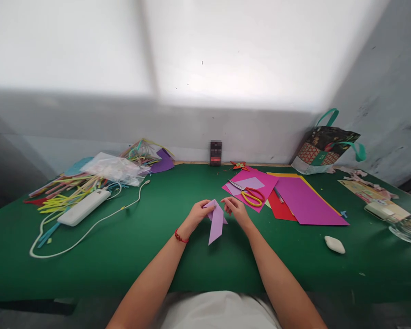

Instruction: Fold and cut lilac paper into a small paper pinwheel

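Pinched at its far end by both hands: folded lilac paper strip (216,224), a long pointed shape lying on the green-covered table (123,237) just in front of the person, centre of view. L hand (198,212) closes thumb & fingers on the upper-left corner. R hand (235,208) curls its fingertips shut on the upper-right edge, tho the exact contact is small in frame. Near end of the strip rests free on the cover, pointing toward the body.

Technique (judgement): for a clean fold, align edges first, hold one side flat w/ L, then run an R fingertip along the crease from the middle outward; avoid lifting the free tip.

Pose: both forearms bare, extended fwd & converging in a V, wrists low, approx. level w/ the surface. Thin red cord bracelet (181,236) on L wrist. Yellow-handled scissors (251,195) lie on a magenta paper sheet (260,180), near, beyond R hand.
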`<action>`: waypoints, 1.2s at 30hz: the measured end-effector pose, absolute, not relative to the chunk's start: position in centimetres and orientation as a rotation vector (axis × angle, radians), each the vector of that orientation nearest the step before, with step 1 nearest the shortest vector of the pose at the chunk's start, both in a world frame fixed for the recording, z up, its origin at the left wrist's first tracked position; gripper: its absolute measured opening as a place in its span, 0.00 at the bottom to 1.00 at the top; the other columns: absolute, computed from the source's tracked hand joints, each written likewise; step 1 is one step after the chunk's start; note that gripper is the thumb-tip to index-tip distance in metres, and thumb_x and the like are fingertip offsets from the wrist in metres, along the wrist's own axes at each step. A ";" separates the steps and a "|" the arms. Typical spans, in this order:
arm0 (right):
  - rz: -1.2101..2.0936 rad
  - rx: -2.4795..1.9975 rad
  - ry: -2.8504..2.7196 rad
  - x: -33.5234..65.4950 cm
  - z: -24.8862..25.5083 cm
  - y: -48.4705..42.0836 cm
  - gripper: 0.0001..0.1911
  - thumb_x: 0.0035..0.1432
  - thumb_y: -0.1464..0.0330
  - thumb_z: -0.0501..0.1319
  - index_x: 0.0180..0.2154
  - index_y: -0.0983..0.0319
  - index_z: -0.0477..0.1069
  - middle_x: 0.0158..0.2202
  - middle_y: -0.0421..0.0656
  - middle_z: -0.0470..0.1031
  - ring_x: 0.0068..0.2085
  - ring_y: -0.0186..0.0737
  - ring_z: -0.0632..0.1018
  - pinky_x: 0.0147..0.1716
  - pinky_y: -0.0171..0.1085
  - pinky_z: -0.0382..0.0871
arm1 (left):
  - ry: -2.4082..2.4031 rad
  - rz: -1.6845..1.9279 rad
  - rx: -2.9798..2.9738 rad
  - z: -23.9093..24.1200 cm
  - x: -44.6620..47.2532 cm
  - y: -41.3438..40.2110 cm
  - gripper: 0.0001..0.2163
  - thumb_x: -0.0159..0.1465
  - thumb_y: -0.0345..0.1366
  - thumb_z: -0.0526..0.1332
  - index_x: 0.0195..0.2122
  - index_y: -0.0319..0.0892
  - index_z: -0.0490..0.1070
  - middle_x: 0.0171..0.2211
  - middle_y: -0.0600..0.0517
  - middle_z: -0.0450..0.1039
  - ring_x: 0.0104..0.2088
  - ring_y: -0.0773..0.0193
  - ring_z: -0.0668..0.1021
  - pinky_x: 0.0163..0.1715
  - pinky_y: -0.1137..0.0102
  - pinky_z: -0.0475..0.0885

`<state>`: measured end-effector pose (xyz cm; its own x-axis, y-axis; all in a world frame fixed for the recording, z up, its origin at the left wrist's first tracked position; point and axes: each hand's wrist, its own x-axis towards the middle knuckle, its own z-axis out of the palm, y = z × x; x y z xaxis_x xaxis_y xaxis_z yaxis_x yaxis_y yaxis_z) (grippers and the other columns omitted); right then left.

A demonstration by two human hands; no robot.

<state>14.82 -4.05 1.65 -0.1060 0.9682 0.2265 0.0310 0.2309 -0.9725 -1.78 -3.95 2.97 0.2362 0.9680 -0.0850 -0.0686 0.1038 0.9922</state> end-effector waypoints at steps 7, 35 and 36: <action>1.511 -0.998 -1.370 14.2 1.9 -4.7 0.21 0.44 0.52 0.63 0.23 0.60 0.59 0.10 0.29 0.56 0.12 0.25 0.54 0.12 0.28 0.42 | 0.980 1.103 1.151 2.1 -1.6 -3.7 0.17 0.52 0.44 0.61 0.39 0.39 0.69 0.24 0.53 0.70 0.24 0.67 0.73 0.25 0.73 0.68; 1.504 -0.935 -1.133 14.0 2.1 -4.7 0.19 0.44 0.54 0.62 0.28 0.61 0.61 0.08 0.29 0.57 0.09 0.26 0.55 0.09 0.28 0.41 | 0.792 1.207 2.054 3.2 -2.3 -4.9 0.07 0.55 0.35 0.63 0.36 0.47 0.77 0.53 0.46 0.66 0.54 0.54 0.68 0.55 0.61 0.61; 1.491 -0.932 -1.145 14.0 2.0 -4.7 0.19 0.45 0.53 0.62 0.28 0.61 0.61 0.08 0.29 0.57 0.09 0.26 0.55 0.09 0.28 0.42 | 0.773 1.219 2.074 3.1 -2.4 -4.9 0.08 0.56 0.35 0.62 0.36 0.47 0.77 0.50 0.46 0.68 0.54 0.55 0.68 0.54 0.61 0.61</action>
<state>13.97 -4.74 2.01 -0.2069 0.9784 -0.0030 -0.2499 -0.0558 -0.9667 -2.36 -4.86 3.13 0.4069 0.7344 0.5432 0.1779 -0.6470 0.7415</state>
